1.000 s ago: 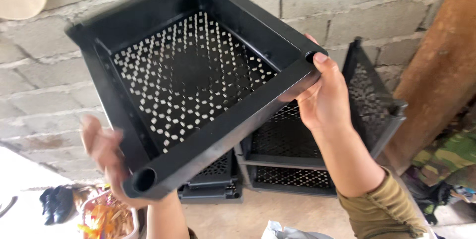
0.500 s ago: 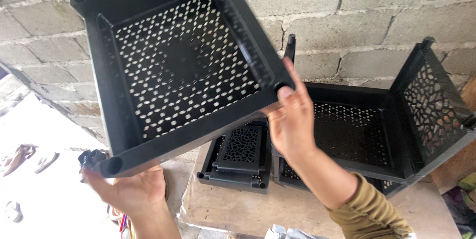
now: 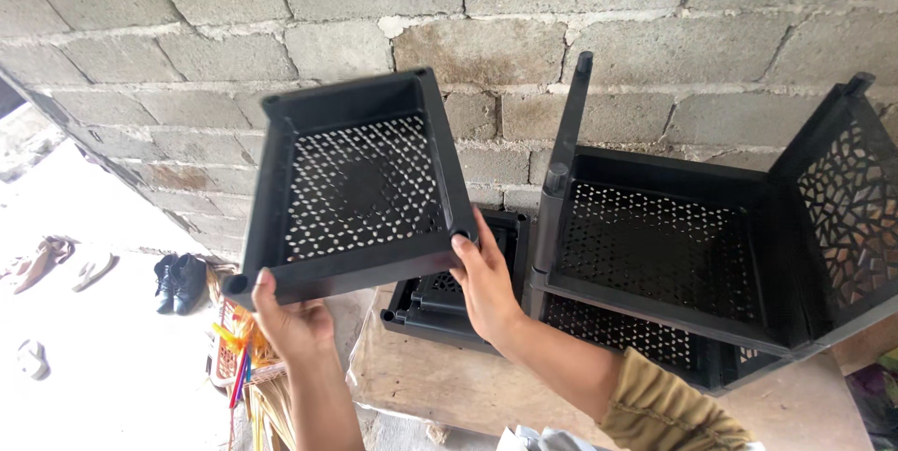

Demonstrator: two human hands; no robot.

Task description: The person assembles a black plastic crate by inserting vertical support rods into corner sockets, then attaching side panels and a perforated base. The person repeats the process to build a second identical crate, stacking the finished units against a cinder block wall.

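Two hands hold one black plastic tray (image 3: 360,184) up in front of a grey block wall (image 3: 580,2), its open side tilted toward the camera. The left hand (image 3: 295,325) has its grip closed on the tray's corner at about 7 o'clock, thumb on the front lip beside a round corner socket. The right hand (image 3: 486,283) has its grip closed on the corner at about 4 o'clock, fingertips hooked over the rim.

By its look the tray should be light and stiff: thin moulded plastic, with a floor pierced by a fine lattice of small holes around a solid disc in the middle. The plain sloping walls and thick rim are the strongest parts, so the two near corners are sound places to hold; the perforated floor would likely flex if pressed. The matte surface looks dry and not slippery.

At 3 o'clock from the tray stands a partly built black rack (image 3: 673,254), with similar latticed shelves, an upright post and a side panel cut in a leaf-like pattern. Below the tray, at 5 o'clock, smaller black parts (image 3: 440,306) lie on a worn tabletop (image 3: 440,385) covered in brownish sheeting. At 8 o'clock, dark shoes (image 3: 180,281) sit on the pale floor.
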